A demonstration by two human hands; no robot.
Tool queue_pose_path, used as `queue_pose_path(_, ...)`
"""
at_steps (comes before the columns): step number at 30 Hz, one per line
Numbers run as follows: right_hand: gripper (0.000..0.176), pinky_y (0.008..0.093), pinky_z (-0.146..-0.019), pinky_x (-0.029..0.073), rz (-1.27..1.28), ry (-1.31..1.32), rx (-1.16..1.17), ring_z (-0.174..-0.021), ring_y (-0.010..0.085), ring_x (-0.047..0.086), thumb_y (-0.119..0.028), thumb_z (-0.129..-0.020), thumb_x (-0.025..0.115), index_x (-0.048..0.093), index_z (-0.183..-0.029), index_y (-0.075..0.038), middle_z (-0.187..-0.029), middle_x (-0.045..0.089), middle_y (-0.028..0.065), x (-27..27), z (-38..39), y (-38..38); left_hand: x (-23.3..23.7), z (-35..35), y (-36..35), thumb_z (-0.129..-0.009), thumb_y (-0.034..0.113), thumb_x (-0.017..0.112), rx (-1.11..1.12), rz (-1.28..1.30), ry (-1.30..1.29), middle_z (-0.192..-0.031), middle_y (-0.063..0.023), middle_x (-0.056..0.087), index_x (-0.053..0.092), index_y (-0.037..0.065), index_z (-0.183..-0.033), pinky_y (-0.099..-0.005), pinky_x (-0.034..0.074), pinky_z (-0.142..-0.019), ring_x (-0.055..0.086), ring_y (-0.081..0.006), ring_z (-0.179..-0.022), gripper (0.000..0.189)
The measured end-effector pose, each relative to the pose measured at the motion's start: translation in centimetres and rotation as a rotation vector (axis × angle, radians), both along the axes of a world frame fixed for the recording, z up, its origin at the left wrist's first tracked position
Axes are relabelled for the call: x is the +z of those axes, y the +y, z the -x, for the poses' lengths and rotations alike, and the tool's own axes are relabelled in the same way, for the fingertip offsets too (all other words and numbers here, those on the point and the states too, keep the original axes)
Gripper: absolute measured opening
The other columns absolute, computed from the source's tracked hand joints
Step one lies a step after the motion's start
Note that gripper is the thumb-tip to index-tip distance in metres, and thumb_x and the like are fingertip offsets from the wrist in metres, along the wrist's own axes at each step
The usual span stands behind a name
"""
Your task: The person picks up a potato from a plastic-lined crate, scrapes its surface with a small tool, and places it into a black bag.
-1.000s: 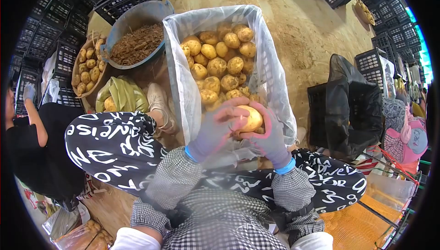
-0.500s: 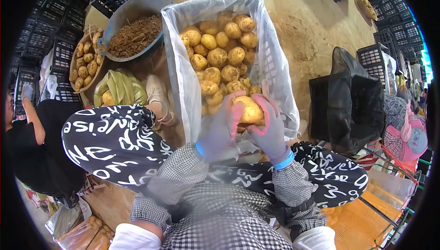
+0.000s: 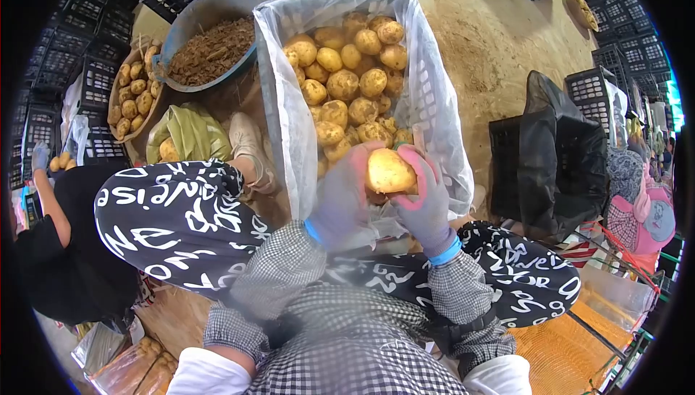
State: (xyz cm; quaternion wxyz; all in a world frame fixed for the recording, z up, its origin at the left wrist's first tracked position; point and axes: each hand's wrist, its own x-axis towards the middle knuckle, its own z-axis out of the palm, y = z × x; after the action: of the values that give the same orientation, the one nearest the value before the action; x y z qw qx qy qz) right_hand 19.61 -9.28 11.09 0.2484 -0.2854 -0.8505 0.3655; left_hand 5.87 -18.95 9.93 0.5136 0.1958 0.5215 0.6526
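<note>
In the head view a large yellow potato (image 3: pixel 389 172) sits between my two gloved hands, over the near end of the lined crate. My left hand (image 3: pixel 339 196), in a grey glove with pink fingers and blurred by motion, is closed against its left side. Around its right side curl the fingers of my right hand (image 3: pixel 423 186), gloved alike. Past them lie several soil-marked potatoes (image 3: pixel 343 85) inside the crate's white liner (image 3: pixel 279 98). The potato's underside and some of my fingertips are hidden.
Left of the crate stand a blue tub (image 3: pixel 168 47) of brown debris, a sack of potatoes (image 3: pixel 133 98) and a green bag (image 3: pixel 194 131). A black-lined crate (image 3: pixel 554 156) stands at right. Another person's hand (image 3: pixel 42 156) shows at far left.
The potato has turned in my hands and shows a paler face. My left hand has shifted slightly. The person at far left has moved, and potatoes now show by that hand.
</note>
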Motion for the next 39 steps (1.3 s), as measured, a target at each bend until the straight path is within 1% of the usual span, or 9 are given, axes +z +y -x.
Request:
queue_pose_path(5,0.07,0.0379,-0.103,0.046,-0.073,0.025,0.066,-0.123,0.0331,0.056,0.005,-0.067,0.068,0.053,-0.135,-0.006,-0.133,0.056,0.0159,-0.4,0.0,0.8,0.0,0.7,0.2,-0.094,0.035,0.066,-0.07,-0.007,-0.076,-0.133,-0.0098,0.052,0.042,0.003,-0.143,-0.0308,0.05,-0.095,0.055,-0.018,-0.119,0.063)
queue_pose_path(8,0.065,0.0354,-0.102,0.046,0.105,0.027,0.02,-0.124,0.0277,0.055,0.0,-0.076,0.065,0.049,-0.139,-0.003,-0.133,0.055,0.0155,0.4,0.0,1.4,0.7,1.0,0.6,-0.089,0.028,0.074,-0.071,-0.069,-0.149,-0.135,-0.0087,0.051,0.04,0.004,-0.145,-0.0305,0.051,-0.094,0.053,-0.0178,-0.122,0.07)
queue_pose_path(12,0.057,0.0313,-0.099,0.047,0.791,0.169,-0.054,-0.123,0.0197,0.054,-0.006,-0.088,0.061,0.045,-0.143,0.0,-0.136,0.052,0.0123,1.1,-0.7,2.1,1.6,1.0,0.8,-0.082,0.017,0.082,0.021,-0.114,-0.226,-0.133,-0.0114,0.052,0.033,-0.002,-0.146,-0.0303,0.044,-0.104,0.053,-0.0176,-0.121,0.082)
queue_pose_path(15,0.059,0.0319,-0.096,0.05,1.059,0.215,-0.066,-0.119,0.0192,0.056,-0.009,-0.091,0.064,0.041,-0.144,0.001,-0.136,0.051,0.012,2.3,0.0,1.6,0.3,1.2,1.0,-0.08,0.017,0.083,-0.076,-0.141,0.009,-0.135,-0.0115,0.05,0.032,-0.003,-0.148,-0.0312,0.043,-0.105,0.052,-0.0186,-0.123,0.087)
queue_pose_path(22,0.069,0.0309,-0.1,0.047,1.157,0.254,0.035,-0.121,0.0174,0.054,-0.016,-0.09,0.071,0.036,-0.147,-0.002,-0.137,0.049,0.0091,1.3,-0.1,2.0,-0.6,1.3,0.6,-0.089,0.024,0.076,-0.07,-0.247,0.149,-0.14,-0.0139,0.05,0.043,-0.003,-0.143,-0.0332,0.04,-0.108,0.052,-0.0207,-0.125,0.069)
queue_pose_path(27,0.059,0.0326,-0.093,0.051,1.3,0.362,-0.016,-0.111,0.0203,0.06,-0.011,-0.087,0.069,0.043,-0.139,-0.001,-0.127,0.058,0.0106,2.2,-0.2,1.3,-0.5,2.0,0.4,-0.09,0.027,0.073,-0.061,-0.065,-0.154,-0.14,-0.0094,0.051,0.041,-0.004,-0.144,-0.0294,0.045,-0.101,0.053,-0.0178,-0.123,0.069)
queue_pose_path(31,0.068,0.0347,-0.097,0.05,1.334,0.436,0.074,-0.121,0.0195,0.056,-0.018,-0.092,0.068,0.032,-0.149,-0.007,-0.136,0.051,0.0073,1.0,-0.9,1.8,2.2,1.0,0.4,-0.097,0.016,0.065,-0.07,-0.167,-0.219,-0.138,-0.0126,0.053,0.057,0.0,-0.133,-0.0335,0.041,-0.107,0.052,-0.0216,-0.126,0.04)
queue_pose_path(34,0.066,0.0342,-0.097,0.051,1.38,0.492,0.096,-0.121,0.0196,0.056,-0.019,-0.091,0.068,0.035,-0.147,-0.007,-0.136,0.051,0.0073,0.7,-1.1,1.7,1.3,0.7,0.4,-0.095,0.015,0.066,-0.009,-0.252,0.09,-0.137,-0.0127,0.054,0.059,0.0,-0.13,-0.0325,0.043,-0.104,0.053,-0.02,-0.123,0.038)
queue_pose_path(39,0.07,0.0344,-0.098,0.05,1.287,0.413,0.064,-0.12,0.02,0.056,-0.016,-0.087,0.074,0.037,-0.146,-0.005,-0.135,0.053,0.0079,0.9,-0.5,1.3,-0.6,1.4,0.0,-0.093,0.017,0.07,0.087,-0.212,-0.232,-0.137,-0.0119,0.054,0.059,0.0,-0.127,-0.0311,0.044,-0.103,0.052,-0.0185,-0.123,0.04)
